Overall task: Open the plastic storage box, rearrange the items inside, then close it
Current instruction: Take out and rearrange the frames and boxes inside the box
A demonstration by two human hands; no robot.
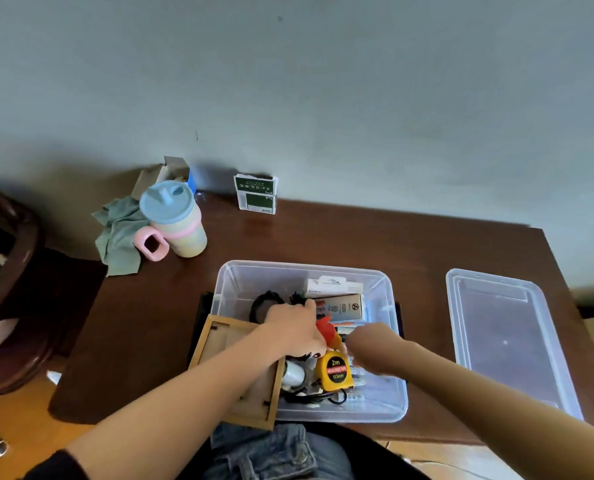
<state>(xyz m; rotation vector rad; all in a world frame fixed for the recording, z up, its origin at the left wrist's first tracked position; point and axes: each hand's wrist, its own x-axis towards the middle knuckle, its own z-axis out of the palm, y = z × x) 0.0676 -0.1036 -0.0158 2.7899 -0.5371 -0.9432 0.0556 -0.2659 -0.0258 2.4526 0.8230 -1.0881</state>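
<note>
The clear plastic storage box stands open near the table's front edge. Its clear lid lies flat on the table to the right. Both of my hands are down inside the box. My left hand lies palm down over the items, with fingers bent beside a red-orange item; whether it grips anything is hidden. My right hand is blurred, just right of that item. Also in the box are a yellow tape measure, a beige carton, a white package and a black ring.
A wooden frame leans over the box's left rim under my left forearm. At the back left stand a pastel cup with a blue lid, a green cloth and a green-and-white carton. A dark wooden chair is at the left.
</note>
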